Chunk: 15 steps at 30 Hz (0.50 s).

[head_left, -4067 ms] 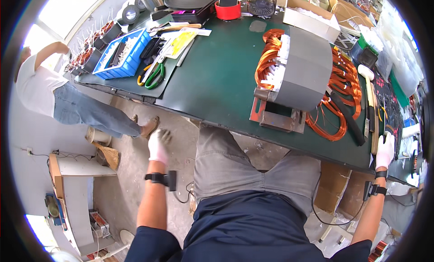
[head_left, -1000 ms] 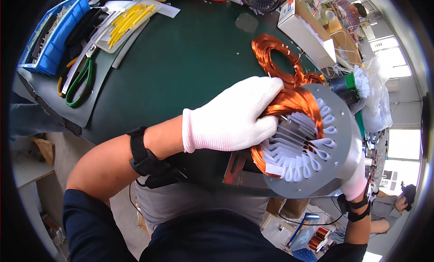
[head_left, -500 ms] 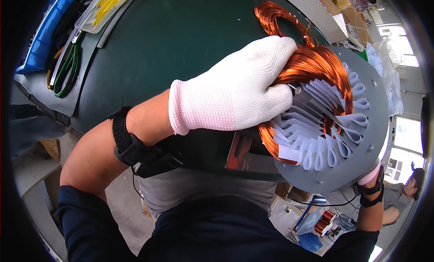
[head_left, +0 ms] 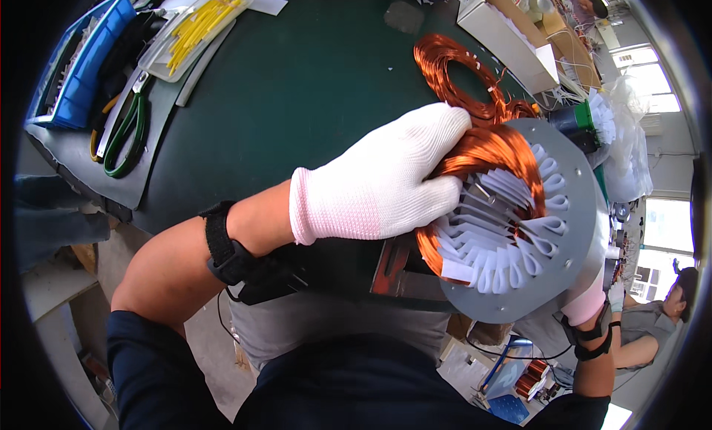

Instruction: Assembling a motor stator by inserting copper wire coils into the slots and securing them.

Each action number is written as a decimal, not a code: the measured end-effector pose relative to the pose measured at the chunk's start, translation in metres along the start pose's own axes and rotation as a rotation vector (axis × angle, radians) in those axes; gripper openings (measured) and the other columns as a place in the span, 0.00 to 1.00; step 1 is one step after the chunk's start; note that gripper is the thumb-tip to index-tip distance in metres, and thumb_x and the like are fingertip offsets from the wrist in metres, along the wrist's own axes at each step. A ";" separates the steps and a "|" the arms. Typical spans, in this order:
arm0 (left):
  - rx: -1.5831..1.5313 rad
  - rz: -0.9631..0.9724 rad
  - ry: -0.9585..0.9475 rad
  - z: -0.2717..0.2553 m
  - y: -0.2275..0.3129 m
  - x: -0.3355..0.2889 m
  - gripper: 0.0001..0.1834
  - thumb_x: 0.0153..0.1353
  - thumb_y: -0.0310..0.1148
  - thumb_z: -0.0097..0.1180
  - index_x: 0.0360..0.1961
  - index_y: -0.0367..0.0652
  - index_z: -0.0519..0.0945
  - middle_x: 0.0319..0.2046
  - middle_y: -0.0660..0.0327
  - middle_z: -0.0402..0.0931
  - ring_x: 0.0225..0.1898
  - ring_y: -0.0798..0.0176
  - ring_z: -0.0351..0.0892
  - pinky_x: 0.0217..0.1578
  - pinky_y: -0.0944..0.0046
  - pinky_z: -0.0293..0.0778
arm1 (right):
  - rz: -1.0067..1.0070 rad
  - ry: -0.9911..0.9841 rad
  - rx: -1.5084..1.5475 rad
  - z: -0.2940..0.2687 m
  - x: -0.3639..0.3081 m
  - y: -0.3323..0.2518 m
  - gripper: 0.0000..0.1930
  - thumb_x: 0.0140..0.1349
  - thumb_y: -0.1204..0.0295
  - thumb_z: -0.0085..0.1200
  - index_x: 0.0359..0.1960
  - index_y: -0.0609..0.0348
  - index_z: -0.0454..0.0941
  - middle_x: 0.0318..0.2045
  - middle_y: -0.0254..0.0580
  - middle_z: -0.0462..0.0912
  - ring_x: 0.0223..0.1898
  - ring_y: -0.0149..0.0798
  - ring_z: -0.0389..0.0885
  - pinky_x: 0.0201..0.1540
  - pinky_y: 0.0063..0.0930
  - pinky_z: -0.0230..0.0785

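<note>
In its white knit glove, my left hand (head_left: 393, 174) closes round a thick bundle of copper wire (head_left: 497, 150), thumb and fingers curled on it at the left. This coil arcs round the bore of a motor stator (head_left: 482, 237), whose slots are lined with folded white paper strips (head_left: 523, 263). Behind the stator stands a grey round plate (head_left: 552, 278). My right hand (head_left: 586, 304) is on the far right side of this plate; only its glove's cuff and wrist show, its fingers hidden. Another copper coil (head_left: 437, 63) lies on the green table just beyond.
At the left are green-handled scissors (head_left: 132, 133), a blue bin (head_left: 81, 78) and a clear tray (head_left: 178, 70) of yellow sticks. A white box (head_left: 504, 41) stands at the back right. A co-worker (head_left: 656, 319) sits at the far right.
The view has shifted, showing more of the table's far side. The stator and plate appear lower and further left. My left hand still grips the copper wire.
</note>
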<state>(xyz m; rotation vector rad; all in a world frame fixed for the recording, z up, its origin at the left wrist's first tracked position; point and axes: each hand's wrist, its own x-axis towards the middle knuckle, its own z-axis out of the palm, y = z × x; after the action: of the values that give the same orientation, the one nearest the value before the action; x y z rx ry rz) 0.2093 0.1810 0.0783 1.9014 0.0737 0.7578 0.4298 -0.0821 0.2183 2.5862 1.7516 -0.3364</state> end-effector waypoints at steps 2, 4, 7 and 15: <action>-0.010 -0.058 -0.101 -0.008 0.004 0.003 0.22 0.63 0.30 0.57 0.56 0.32 0.71 0.47 0.43 0.72 0.49 0.39 0.77 0.55 0.50 0.75 | 0.024 0.031 0.008 -0.004 -0.001 -0.001 0.20 0.60 0.57 0.65 0.52 0.50 0.86 0.39 0.50 0.90 0.41 0.58 0.89 0.44 0.48 0.81; -0.045 -0.092 -0.123 -0.012 0.010 0.005 0.22 0.61 0.28 0.58 0.56 0.33 0.72 0.46 0.47 0.72 0.47 0.47 0.76 0.54 0.54 0.75 | -0.044 0.087 -0.014 -0.001 -0.001 -0.002 0.14 0.58 0.63 0.66 0.44 0.53 0.83 0.34 0.49 0.86 0.35 0.57 0.86 0.38 0.46 0.77; -0.195 -0.219 -0.183 -0.015 0.018 0.015 0.23 0.60 0.25 0.58 0.57 0.35 0.73 0.47 0.57 0.75 0.49 0.60 0.76 0.57 0.59 0.74 | -0.083 0.215 -0.066 -0.003 -0.009 -0.012 0.09 0.55 0.73 0.68 0.32 0.58 0.79 0.25 0.46 0.80 0.26 0.55 0.81 0.29 0.44 0.72; -0.376 -0.626 -0.135 -0.017 0.009 -0.015 0.36 0.65 0.27 0.63 0.73 0.35 0.66 0.68 0.51 0.73 0.67 0.59 0.75 0.68 0.57 0.71 | -0.260 0.361 -0.111 0.022 0.005 0.012 0.23 0.57 0.50 0.71 0.25 0.53 0.73 0.17 0.37 0.72 0.17 0.42 0.77 0.20 0.39 0.66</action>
<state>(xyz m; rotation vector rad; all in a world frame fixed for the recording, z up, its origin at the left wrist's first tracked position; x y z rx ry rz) 0.1856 0.1850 0.0829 1.4428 0.3938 0.1957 0.4389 -0.0845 0.1949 2.4609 2.1521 0.2429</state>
